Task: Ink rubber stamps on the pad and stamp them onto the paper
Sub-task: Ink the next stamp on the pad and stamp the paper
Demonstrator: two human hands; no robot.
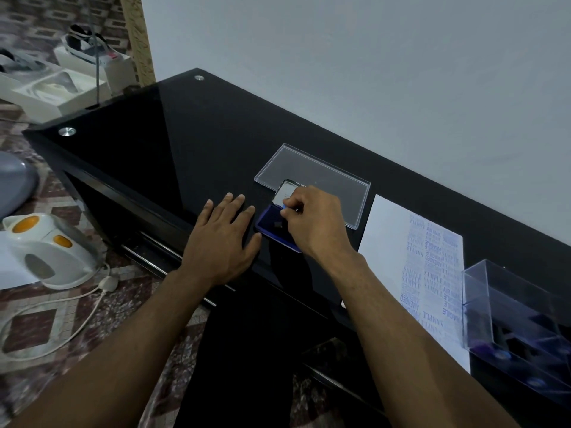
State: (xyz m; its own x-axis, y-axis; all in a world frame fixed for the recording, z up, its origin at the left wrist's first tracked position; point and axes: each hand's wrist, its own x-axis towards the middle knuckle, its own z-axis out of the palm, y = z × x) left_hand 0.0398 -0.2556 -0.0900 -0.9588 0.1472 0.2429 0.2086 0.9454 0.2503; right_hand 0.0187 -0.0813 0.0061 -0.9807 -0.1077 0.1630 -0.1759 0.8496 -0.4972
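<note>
Head view: nearest, at the right edge, a clear plastic box (513,316) of stamps overlaps the stamped paper (411,257). Left hand (221,239) lies flat, fingers spread, on the black counter (173,156). Right hand (312,219) pinches a small blue stamp (283,206) over the ink pad (272,227), whose long axis runs away from the counter's front edge, lid open beyond.

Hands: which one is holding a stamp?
The right hand. Its fingers pinch a small blue-topped stamp over the ink pad, while the left hand lies flat, holding nothing.
</note>
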